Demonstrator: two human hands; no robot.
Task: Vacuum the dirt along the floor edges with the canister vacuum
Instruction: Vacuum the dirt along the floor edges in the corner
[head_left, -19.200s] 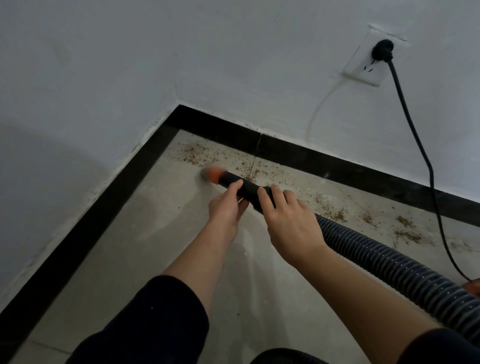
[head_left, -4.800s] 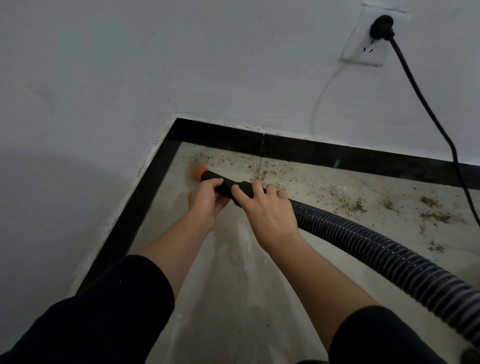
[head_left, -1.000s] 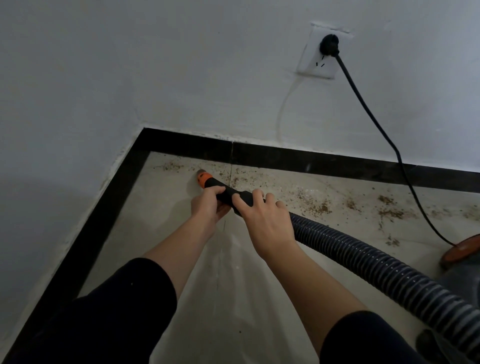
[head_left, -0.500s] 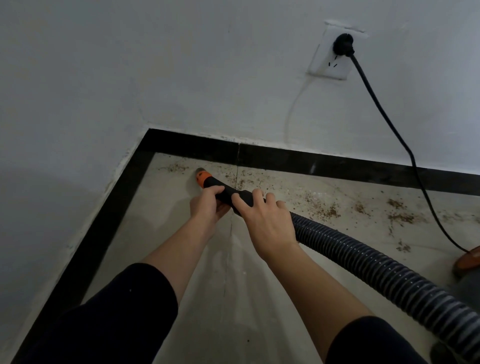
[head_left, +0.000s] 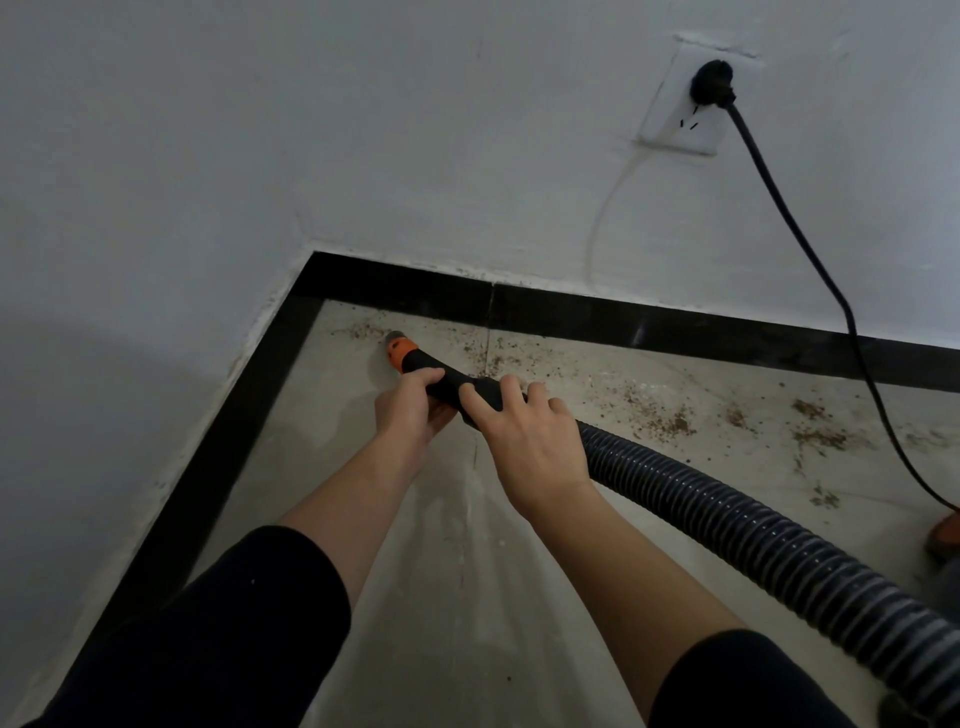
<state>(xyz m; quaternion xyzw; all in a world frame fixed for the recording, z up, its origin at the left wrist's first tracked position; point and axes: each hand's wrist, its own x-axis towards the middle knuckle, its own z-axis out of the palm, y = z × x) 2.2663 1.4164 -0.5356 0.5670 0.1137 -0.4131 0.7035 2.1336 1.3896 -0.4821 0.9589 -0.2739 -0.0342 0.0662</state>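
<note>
My left hand (head_left: 410, 410) grips black nozzle (head_left: 452, 384), fingers curled round it; my right hand (head_left: 530, 441) clasps it from above, just behind. Orange tip (head_left: 399, 353) on floor (head_left: 415, 545) near corner, amid dirt (head_left: 660, 421) along black skirting (head_left: 675, 332). Ribbed hose (head_left: 753, 535) trails right.

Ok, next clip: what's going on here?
A person is vacuuming a floor corner. Both hands grip the black nozzle: the left hand sits nearer its orange tip, the right hand behind it, where the ribbed hose begins. The tip is down by the black border near the corner. Brown dirt lies scattered along the far wall's edge to the right, not yet picked up. A plug sits in the wall socket.
</note>
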